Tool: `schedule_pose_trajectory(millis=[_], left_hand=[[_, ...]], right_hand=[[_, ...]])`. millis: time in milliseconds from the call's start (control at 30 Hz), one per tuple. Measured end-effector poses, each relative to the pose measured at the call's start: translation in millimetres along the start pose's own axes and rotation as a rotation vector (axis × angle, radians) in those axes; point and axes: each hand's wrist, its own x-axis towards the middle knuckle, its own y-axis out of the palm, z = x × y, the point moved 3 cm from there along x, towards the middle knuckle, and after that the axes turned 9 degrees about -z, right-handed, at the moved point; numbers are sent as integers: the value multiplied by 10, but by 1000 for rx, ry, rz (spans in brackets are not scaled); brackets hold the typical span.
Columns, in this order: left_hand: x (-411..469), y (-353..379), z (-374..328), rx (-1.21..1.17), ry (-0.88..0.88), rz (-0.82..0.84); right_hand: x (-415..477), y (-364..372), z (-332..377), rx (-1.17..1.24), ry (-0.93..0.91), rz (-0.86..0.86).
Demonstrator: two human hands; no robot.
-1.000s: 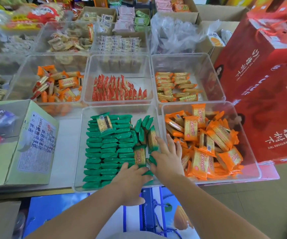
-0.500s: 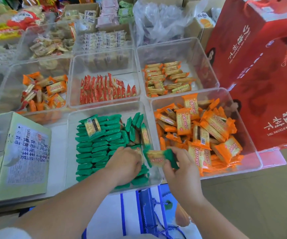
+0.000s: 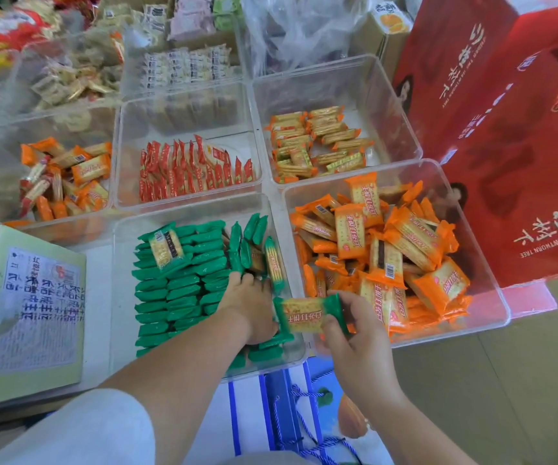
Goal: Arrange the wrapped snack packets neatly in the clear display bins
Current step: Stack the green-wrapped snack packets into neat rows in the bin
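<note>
The right hand point(image 3: 354, 333) pinches a green packet point(image 3: 304, 315) by its right-hand end. It holds the packet flat and crosswise, above the 5 o'clock corner of the green bin point(image 3: 119, 297).

The left hand point(image 3: 250, 303) lies palm-down inside that bin at about 4 o'clock. Its fingertips are buried among the packets there, so I cannot tell whether it grips any.

Stacked packets point(image 3: 176, 290) fill the bin's left and middle in tidy columns. One loose packet point(image 3: 166, 246) lies face-up on top at 11 o'clock, and a few upright packets point(image 3: 247, 243) stand on edge at 1 o'clock.

Taking the green bin as centre:
- At 3 o'clock, just beside it, the orange bin point(image 3: 492, 297) holds a loose heap of orange packets point(image 3: 388, 243).
- At 12 o'clock, red packets point(image 3: 190, 169) stand in rows in another bin.
- At 9 o'clock sits a labelled box point(image 3: 35, 313).
- Beyond the orange bin, at 2 o'clock, is a red carton point(image 3: 505, 146).
</note>
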Motion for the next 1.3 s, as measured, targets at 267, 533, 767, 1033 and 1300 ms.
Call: schedule_pose_trajectory(millis=[267,533,767,1033,1300], left_hand=[[-25,-200,79,-216,-76,-101],[-539,-267,81,-363,42,-260],[-979,55,50,-580,182,-278],[-1158,106,96,-488,307,-350],[-1172,340,315,-501,13,-402]], right_hand=[[28,-16,48,-25,-33,-43],[-17,43,181,-93,-153,-25],[93,431,503,-536,-553,75],[279,1234,363,-1269,-434,563],[270,1498,108,-1381,-373,756]])
